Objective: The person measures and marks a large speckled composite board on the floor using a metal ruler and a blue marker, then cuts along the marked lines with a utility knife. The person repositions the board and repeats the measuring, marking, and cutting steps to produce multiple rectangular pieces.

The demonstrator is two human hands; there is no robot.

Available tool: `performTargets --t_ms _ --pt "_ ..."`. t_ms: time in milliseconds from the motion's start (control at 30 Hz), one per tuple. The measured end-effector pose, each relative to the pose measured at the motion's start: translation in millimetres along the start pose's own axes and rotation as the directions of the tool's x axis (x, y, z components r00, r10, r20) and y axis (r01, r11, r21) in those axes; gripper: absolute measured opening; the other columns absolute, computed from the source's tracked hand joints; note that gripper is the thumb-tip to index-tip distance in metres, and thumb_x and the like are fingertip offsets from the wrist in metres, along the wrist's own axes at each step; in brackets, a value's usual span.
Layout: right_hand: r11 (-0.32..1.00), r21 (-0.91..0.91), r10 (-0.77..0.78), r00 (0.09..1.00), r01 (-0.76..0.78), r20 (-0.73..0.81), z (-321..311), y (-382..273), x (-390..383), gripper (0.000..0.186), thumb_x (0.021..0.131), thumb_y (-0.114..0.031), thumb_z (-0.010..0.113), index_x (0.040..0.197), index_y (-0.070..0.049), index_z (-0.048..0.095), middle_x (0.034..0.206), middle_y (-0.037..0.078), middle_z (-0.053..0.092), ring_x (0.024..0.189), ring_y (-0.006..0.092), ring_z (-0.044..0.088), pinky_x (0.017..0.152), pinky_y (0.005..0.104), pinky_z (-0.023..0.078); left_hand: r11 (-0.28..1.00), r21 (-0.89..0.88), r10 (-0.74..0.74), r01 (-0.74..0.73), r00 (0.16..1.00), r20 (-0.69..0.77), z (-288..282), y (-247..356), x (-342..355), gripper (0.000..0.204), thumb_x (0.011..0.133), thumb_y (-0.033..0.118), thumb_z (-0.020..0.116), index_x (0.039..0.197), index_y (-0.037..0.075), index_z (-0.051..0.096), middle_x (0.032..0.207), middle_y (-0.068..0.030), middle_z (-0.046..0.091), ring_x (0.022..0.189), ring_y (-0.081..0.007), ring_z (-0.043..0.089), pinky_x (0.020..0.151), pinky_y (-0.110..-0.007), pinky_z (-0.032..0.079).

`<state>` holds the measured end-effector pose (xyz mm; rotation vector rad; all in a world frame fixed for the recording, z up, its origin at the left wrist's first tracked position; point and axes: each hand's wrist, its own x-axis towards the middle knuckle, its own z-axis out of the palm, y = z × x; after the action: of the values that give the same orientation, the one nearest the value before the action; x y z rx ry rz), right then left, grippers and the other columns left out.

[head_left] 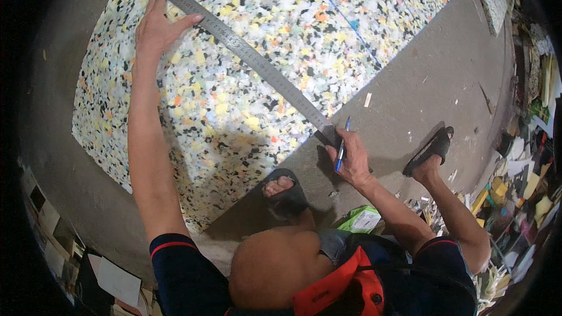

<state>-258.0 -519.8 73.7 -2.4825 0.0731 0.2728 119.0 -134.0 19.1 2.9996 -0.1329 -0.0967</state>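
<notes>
A large sheet of speckled, multicoloured rebonded foam (pixel 228 117) lies on the floor. Across it runs a long steel ruler (pixel 246 52), slanting from the upper left down to the sheet's near right edge. My left hand (pixel 161 26) rests on the foam with its fingers stretched, fingertips and thumb touching the ruler near its far end. Beside the ruler's near end, my right hand (pixel 353 158) grips a blue pen (pixel 343 146), its fingers curled. Whether that hand also touches the ruler I cannot tell. Blue lines (pixel 336 9) are drawn on the foam to the right of the ruler.
My sandalled feet (pixel 285 196) are at the sheet's near edge and on the bare floor (pixel 433 70). A green packet (pixel 360 220) lies between them. Scraps (pixel 515 181) are heaped along the right side. Another foam piece (pixel 490 3) sits at the upper right. Flat boards (pixel 117 278) are lower left.
</notes>
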Motion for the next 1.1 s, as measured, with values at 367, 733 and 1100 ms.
performTargets --t_ms 367,733,1100 --pt "0.999 0.044 -0.012 1.0 0.012 -0.015 7 -5 -5 0.05 0.088 -0.009 0.076 0.132 -0.003 0.055 0.104 0.021 0.06 0.087 0.0394 0.065 0.074 0.0464 0.054 0.999 -0.029 0.026 -0.027 0.999 -0.021 2 -10 1 0.119 0.069 0.075 0.078 0.161 0.013 0.034 0.169 -0.0108 0.027 0.15 -0.0301 0.037 0.121 -0.048 0.037" --pt "0.999 -0.026 0.047 0.999 -0.047 -0.006 3 -6 -2 0.046 0.089 -0.01 0.076 0.13 -0.003 0.056 0.108 0.022 0.062 0.091 0.0395 0.066 0.077 0.0452 0.054 0.998 0.009 0.055 -0.054 0.996 -0.064 6 -1 1 0.121 0.07 0.081 0.073 0.161 0.012 0.033 0.169 -0.0093 0.027 0.148 -0.0316 0.041 0.118 -0.05 0.04" --pt "0.999 -0.024 0.032 0.999 -0.033 -0.045 8 -5 -3 0.044 0.089 -0.011 0.075 0.129 -0.002 0.059 0.105 0.022 0.063 0.091 0.0405 0.066 0.077 0.0457 0.054 0.967 -0.242 -0.06 0.08 0.994 0.092 -37 27 -16 0.126 0.066 0.054 0.09 0.16 -0.002 0.027 0.167 -0.0238 0.024 0.154 -0.0353 0.028 0.125 -0.039 0.028"
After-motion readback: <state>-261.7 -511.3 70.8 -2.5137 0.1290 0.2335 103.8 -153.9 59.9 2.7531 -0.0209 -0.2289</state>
